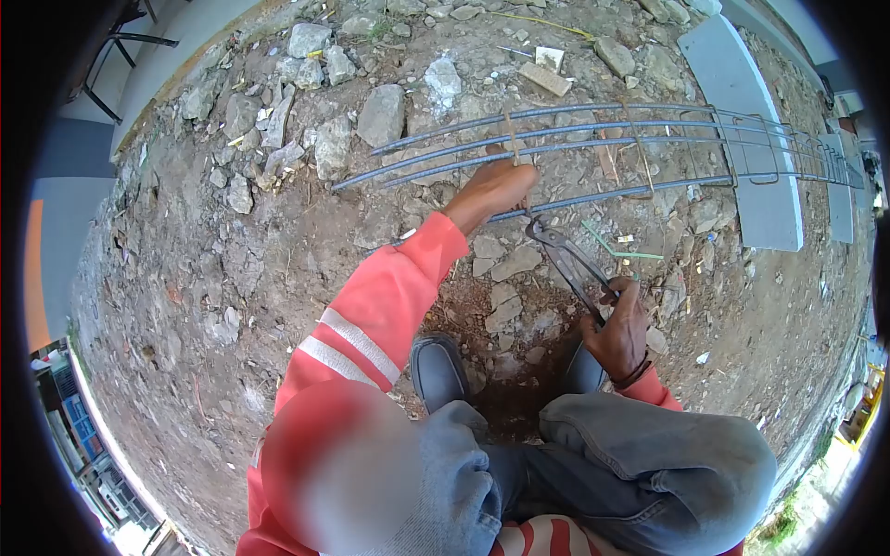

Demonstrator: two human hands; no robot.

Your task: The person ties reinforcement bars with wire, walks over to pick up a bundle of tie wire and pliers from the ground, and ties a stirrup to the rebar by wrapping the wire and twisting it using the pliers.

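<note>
My right hand (619,329) is closed around the handles of a pair of tying pincers (565,255). The pincers' jaws meet the near steel bar beside my left hand. My left hand (499,188) is closed at a thin wire stirrup (510,130) that crosses the bars; its fingertips are partly hidden. Several long ribbed rebars (593,196) run left to right as a cage, with more stirrups (640,148) along them toward the right. Any tie wire in the jaws is too small to make out.
A grey board (746,120) lies under the cage at the right, with a smaller board (839,190) beyond it. Rocks (381,116) and rubble cover the ground behind the bars. My boots (439,371) stand just in front. A green strip (621,250) lies right of the pincers.
</note>
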